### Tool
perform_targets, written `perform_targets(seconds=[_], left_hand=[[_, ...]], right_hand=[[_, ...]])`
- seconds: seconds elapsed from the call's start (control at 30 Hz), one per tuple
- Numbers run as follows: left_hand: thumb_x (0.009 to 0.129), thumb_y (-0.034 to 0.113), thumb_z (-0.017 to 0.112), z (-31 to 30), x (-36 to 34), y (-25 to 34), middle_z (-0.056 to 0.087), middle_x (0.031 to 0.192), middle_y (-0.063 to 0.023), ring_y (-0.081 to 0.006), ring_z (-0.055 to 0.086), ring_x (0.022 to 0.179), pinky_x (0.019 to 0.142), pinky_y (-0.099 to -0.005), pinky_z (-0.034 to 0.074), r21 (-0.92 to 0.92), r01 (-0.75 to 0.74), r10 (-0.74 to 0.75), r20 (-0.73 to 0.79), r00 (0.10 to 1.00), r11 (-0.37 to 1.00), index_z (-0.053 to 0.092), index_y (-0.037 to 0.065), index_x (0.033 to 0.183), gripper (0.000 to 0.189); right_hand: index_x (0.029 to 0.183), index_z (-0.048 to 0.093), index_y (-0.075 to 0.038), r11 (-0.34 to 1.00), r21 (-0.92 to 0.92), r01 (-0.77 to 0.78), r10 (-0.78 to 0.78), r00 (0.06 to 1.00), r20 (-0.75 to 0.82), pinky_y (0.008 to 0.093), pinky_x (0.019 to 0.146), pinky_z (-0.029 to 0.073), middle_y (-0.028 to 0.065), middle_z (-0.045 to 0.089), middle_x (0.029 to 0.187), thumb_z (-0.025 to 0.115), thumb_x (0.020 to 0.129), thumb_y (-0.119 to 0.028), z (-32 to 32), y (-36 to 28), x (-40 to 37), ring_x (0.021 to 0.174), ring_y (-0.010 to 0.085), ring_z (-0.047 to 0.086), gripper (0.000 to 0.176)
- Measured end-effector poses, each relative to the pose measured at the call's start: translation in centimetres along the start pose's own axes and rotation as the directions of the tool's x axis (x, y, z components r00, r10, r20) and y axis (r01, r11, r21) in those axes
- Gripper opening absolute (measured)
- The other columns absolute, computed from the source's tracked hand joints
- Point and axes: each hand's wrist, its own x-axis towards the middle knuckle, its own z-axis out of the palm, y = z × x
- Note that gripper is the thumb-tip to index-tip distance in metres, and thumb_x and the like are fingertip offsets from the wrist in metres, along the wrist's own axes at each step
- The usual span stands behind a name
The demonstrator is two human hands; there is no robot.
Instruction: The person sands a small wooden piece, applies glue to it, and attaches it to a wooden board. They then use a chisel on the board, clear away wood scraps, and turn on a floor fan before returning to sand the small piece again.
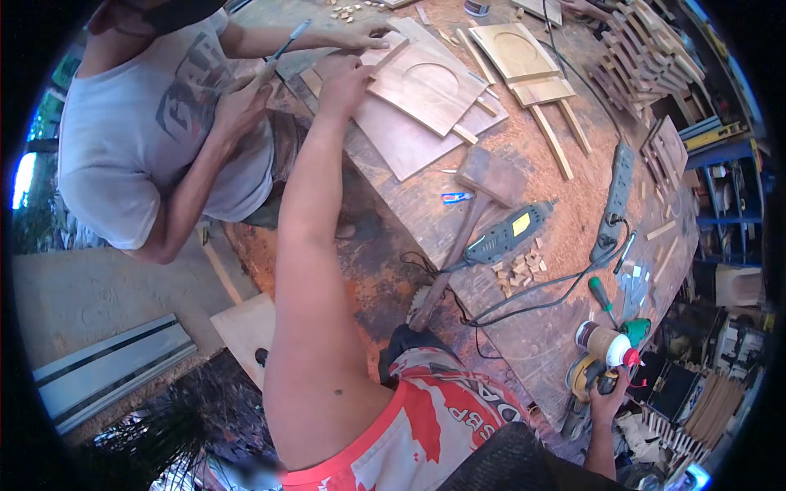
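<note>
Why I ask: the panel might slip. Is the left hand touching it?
Touching. The head view shows the left hand lying flat on the panel, at its edge.

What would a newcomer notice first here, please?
The long bare arm running up the middle, its left hand flat on a wooden board with a round cut-out. Beside it, a co-worker in a grey shirt holds a thin tool; the right hand is by a bottle at lower right.
</note>
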Motion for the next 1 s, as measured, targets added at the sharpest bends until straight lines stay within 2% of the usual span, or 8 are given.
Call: perform_targets(seconds=[0.13, 0.27, 0.3, 0.33, 0.37, 0.43, 0.57, 1.0], left_hand=[[0.083, 0.016, 0.06, 0.4, 1.2, -0.4, 0.063, 0.099, -0.009, -0.0297, 0.061, 0.099, 0.084, -0.0409, 0.049, 0.056, -0.075, 0.061, 0.213, 0.975, 0.996, 0.072, 0.016, 0.097, 0.019], [0.086, 0.012, 0.061, 0.6, 1.9, 0.1, 0.066, 0.095, -0.0074, -0.0259, 0.064, 0.091, 0.08, -0.037, 0.051, -0.088, 0.05, -0.043, 0.078, 0.996, 0.995, 0.072, 0.01, 0.096, 0.015], [0.088, 0.011, 0.062, 1.0, 1.5, 0.5, 0.067, 0.093, -0.0066, -0.0218, 0.064, 0.085, 0.077, -0.0336, 0.052, -0.441, 0.321, -0.297, 0.126, 0.947, 0.838, 0.07, 0.007, 0.099, 0.014], [0.09, 0.009, 0.063, 1.3, 1.1, 0.8, 0.067, 0.09, -0.0058, -0.0177, 0.064, 0.08, 0.074, -0.0301, 0.053, -0.703, 0.512, -0.491, 0.261, 0.831, 0.494, 0.068, 0.004, 0.103, 0.014], [0.09, 0.009, 0.063, 0.3, 0.7, 2.3, 0.067, 0.09, -0.0058, -0.0177, 0.064, 0.08, 0.074, -0.0301, 0.053, -0.703, 0.512, -0.491, 0.259, 0.831, 0.494, 0.068, 0.004, 0.103, 0.014], [0.091, 0.006, 0.065, -2.3, -0.5, 6.1, 0.065, 0.09, -0.0052, -0.0114, 0.061, 0.076, 0.07, -0.0248, 0.053, -0.915, 0.397, -0.441, 0.387, 0.81, -0.074, 0.062, 0.002, 0.113, 0.022], [0.092, 0.01, 0.066, -2.2, -2.0, 8.0, 0.066, 0.092, -0.0084, -0.0132, 0.062, 0.077, 0.07, -0.0244, 0.054, -0.952, 0.25, -0.306, 0.294, 0.905, -0.174, 0.055, 0.005, 0.119, 0.03], [0.096, 0.011, 0.061, -2.2, -3.3, 9.2, 0.066, 0.093, -0.0093, -0.0162, 0.066, 0.081, 0.073, -0.0273, 0.057, -0.922, 0.291, -0.258, 0.355, 0.898, -0.257, 0.055, 0.004, 0.119, 0.025]], right_hand=[[0.132, 0.047, -0.002, 1.0, -0.021, 0.006, -0.007, 1.0, -0.005, 0.0386, 0.105, 0.037, 0.0166, 0.052, 0.123, 0.074, 0.066, -0.003, 0.0, -0.1, 0.1, 0.119, 0.0311, 0.05, 0.071], [0.132, 0.046, -0.002, 0.999, -0.018, -0.047, 0.047, 0.999, 0.027, 0.0396, 0.105, 0.037, 0.0172, 0.052, 0.124, 0.073, 0.067, -0.003, -0.6, -0.6, 0.0, 0.12, 0.0316, 0.05, 0.071], [0.133, 0.046, -0.001, 0.999, -0.019, -0.043, 0.044, 0.998, 0.035, 0.0398, 0.106, 0.037, 0.0174, 0.051, 0.125, 0.073, 0.068, -0.002, -0.5, -0.7, 0.1, 0.121, 0.0319, 0.049, 0.071], [0.133, 0.046, -0.001, 0.999, -0.016, -0.041, 0.042, 0.999, 0.034, 0.0398, 0.106, 0.037, 0.0174, 0.051, 0.125, 0.073, 0.068, -0.002, -0.2, -0.4, 0.1, 0.121, 0.0319, 0.049, 0.071], [0.132, 0.048, -0.003, 1.0, 0.003, -0.028, 0.028, 0.999, -0.017, 0.041, 0.105, 0.038, 0.0175, 0.054, 0.124, 0.075, 0.064, -0.005, 0.2, 0.0, -0.1, 0.119, 0.0329, 0.051, 0.073], [0.131, 0.051, -0.004, 1.0, 0.018, -0.013, 0.014, 0.998, -0.063, 0.0422, 0.103, 0.04, 0.0176, 0.056, 0.124, 0.078, 0.061, -0.008, 0.5, 0.3, -0.2, 0.118, 0.0339, 0.053, 0.076], [0.131, 0.05, -0.002, 0.999, 0.042, 0.007, -0.005, 0.999, -0.036, 0.042, 0.106, 0.037, 0.0183, 0.055, 0.125, 0.076, 0.062, -0.007, 0.3, 0.4, 0.0, 0.121, 0.0341, 0.051, 0.074], [0.132, 0.049, -0.002, 1.0, -0.01, 0.016, -0.016, 1.0, -0.023, 0.0417, 0.106, 0.039, 0.0182, 0.055, 0.127, 0.077, 0.064, -0.008, 0.0, -0.1, 0.0, 0.121, 0.0341, 0.051, 0.074]])
